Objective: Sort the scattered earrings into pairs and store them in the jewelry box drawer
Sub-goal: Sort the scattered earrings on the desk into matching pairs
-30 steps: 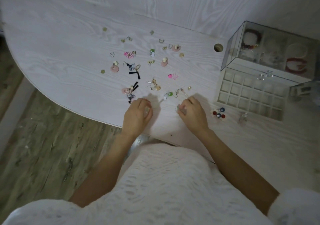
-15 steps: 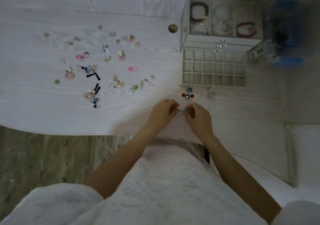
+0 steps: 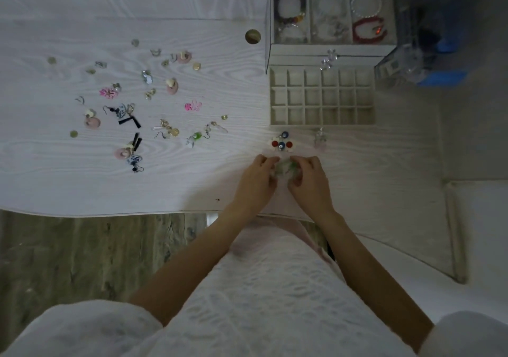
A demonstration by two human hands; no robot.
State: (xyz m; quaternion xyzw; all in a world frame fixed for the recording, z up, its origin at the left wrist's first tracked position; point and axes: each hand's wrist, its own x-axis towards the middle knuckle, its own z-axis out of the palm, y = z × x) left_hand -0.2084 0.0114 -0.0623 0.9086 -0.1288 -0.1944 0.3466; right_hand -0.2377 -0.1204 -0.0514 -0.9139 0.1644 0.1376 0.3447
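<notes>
Both hands were drawn in together near the tabletop's (image 3: pixel 192 186) front edge, the left hand (image 3: pixel 257 180) and right hand (image 3: pixel 308 180) each pinching at a pale greenish earring pair (image 3: pixel 286 167) held between them, though it was too blurry to see the exact grip. I'd say the trick here was keeping the two pieces matched and pinched low before lifting. The open drawer (image 3: pixel 322 126) with its little grid sat just beyond, a red-and-blue pair (image 3: pixel 281 143) just in front of it, and the rest of the scattered earrings (image 3: pixel 132 115) were well off to the left.
</notes>
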